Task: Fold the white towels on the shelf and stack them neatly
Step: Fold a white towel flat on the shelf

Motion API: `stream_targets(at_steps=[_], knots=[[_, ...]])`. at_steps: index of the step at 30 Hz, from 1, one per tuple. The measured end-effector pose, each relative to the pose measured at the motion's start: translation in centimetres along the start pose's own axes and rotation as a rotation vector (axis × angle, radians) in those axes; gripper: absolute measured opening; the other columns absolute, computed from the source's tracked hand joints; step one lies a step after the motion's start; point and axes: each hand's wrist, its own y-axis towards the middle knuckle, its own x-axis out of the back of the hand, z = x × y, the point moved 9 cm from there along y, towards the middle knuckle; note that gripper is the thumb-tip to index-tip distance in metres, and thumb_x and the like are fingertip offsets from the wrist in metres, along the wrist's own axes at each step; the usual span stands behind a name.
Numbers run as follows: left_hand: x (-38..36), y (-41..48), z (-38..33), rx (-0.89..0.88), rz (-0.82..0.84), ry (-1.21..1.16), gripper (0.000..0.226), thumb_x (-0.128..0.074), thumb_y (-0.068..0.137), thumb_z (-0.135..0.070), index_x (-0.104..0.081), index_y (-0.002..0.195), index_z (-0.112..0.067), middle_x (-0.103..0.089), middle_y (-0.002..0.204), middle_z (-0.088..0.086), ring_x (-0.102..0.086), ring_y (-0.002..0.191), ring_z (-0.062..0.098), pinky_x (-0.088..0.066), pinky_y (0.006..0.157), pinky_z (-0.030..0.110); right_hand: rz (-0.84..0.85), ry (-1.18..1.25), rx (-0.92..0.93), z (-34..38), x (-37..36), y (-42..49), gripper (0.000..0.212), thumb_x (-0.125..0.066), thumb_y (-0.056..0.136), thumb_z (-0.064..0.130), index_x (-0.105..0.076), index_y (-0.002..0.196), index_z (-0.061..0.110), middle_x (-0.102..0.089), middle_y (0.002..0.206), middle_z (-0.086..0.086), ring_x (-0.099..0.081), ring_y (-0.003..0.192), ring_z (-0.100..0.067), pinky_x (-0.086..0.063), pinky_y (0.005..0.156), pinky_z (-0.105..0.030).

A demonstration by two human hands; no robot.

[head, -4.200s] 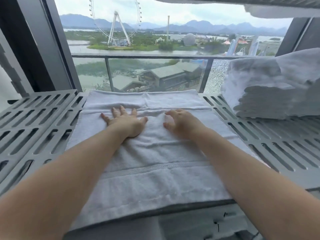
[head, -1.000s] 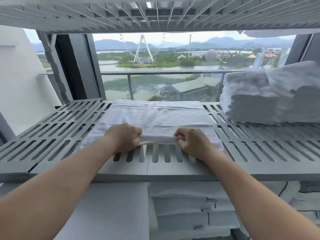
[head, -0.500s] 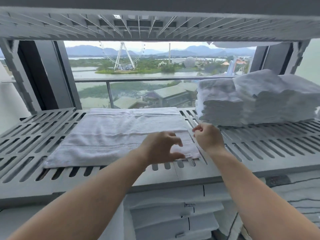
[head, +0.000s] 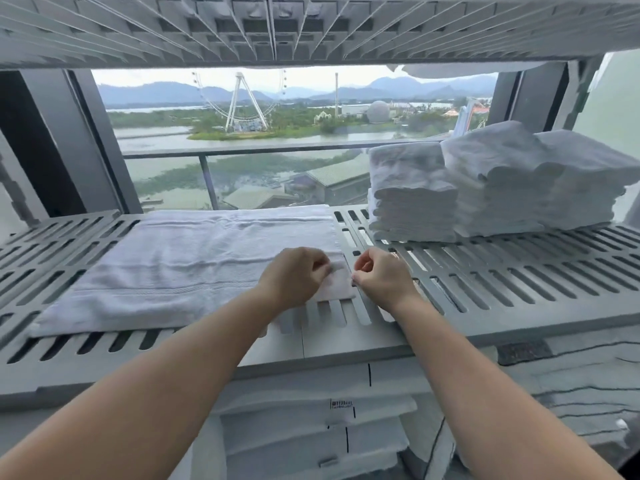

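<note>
Towel (head: 180,268): flat on shelf (head: 519,282), centre-left of frame.
Left hand (head: 294,275): fingers curled, pinching towel's near right corner.
Right hand (head: 379,277): fingers curled at towel's right edge; grip unclear.
Stack (head: 485,188): folded, right of frame.

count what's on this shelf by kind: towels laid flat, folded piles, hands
flat towel: 1
folded piles: 2, though the right one may be two
hands: 2, left hand, right hand
total: 5
</note>
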Motion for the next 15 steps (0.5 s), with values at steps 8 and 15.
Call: stream_targets(at_steps=[8,15], knots=[[3.1,3.1,0.7,0.122,-0.092,0.027,0.024,-0.058,0.098,-0.043,-0.071,0.095,-0.023,-0.068,0.081,-0.004,-0.064,0.084,0.024,-0.052,0.075,0.035,0.081,-0.088,0.136,1.4,-1.1,-0.8,0.025,-0.058,0.08,0.013,-0.08,0.08,0.026,-0.056,0.066,0.019,-0.051,0.074,-0.005,-0.036,0.064,0.001],[2.5,4.8,-1.3,-0.071,-0.057,0.174,0.028,-0.063,0.095,-0.045,-0.072,0.087,-0.021,-0.07,0.078,-0.002,-0.065,0.078,0.026,-0.048,0.068,0.033,0.052,-0.052,0.067,1.1,-0.5,-0.9,0.032,-0.053,0.078,0.007,-0.08,0.074,0.024,-0.075,0.083,0.004,-0.059,0.085,-0.013,-0.036,0.073,-0.017]])
